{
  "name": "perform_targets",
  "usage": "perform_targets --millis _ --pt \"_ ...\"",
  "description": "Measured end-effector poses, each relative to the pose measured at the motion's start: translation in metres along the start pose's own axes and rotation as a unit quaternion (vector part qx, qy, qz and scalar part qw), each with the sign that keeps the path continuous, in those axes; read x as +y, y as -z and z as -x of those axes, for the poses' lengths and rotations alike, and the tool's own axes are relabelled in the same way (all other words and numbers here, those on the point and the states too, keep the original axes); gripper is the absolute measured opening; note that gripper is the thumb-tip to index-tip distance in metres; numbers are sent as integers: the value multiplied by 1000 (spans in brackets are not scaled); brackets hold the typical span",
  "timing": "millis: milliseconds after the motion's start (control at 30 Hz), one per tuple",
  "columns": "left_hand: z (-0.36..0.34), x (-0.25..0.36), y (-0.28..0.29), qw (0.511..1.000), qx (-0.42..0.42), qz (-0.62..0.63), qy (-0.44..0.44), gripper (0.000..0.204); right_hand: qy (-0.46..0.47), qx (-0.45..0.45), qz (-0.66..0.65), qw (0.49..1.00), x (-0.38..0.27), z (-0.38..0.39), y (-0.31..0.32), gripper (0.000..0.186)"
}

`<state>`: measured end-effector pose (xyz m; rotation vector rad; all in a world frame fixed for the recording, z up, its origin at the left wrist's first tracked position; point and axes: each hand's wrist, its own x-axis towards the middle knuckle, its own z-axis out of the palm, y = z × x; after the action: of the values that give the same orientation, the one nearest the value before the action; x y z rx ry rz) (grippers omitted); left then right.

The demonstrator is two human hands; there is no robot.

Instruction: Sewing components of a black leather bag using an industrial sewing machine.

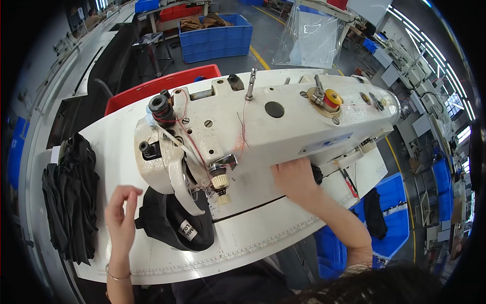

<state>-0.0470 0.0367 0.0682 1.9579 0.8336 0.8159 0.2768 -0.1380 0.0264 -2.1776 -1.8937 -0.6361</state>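
Note:
A white sewing machine (253, 121) with red thread stands across the table before me. Under its needle end lies a black fabric piece (174, 223), curved and folded, with a small white label on it. My left hand (121, 213) is just left of this piece, fingers loosely bent and apart, holding nothing. My right hand (296, 182) reaches beneath the machine's arm; its fingertips are hidden there. Beside it, a bit of dark fabric (317, 175) shows; whether the hand touches it I cannot tell. The needle and presser foot are mostly hidden.
A stack of black fabric pieces (71, 197) sits at the table's left. Red-handled snips (349, 183) lie at the right. A blue bin (400, 218) with black fabric stands lower right. Behind the machine are a red tray (162, 86) and a blue crate (216, 43).

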Motion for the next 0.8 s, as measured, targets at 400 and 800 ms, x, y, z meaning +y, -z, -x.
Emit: perform_targets --millis 400,800 --pt "107 66 -47 943 -178 -92 -267 34 -41 -269 42 961 -47 68 168 39" --pt "150 90 -90 896 -371 241 39 21 101 -279 -535 791 -70 49 186 33"
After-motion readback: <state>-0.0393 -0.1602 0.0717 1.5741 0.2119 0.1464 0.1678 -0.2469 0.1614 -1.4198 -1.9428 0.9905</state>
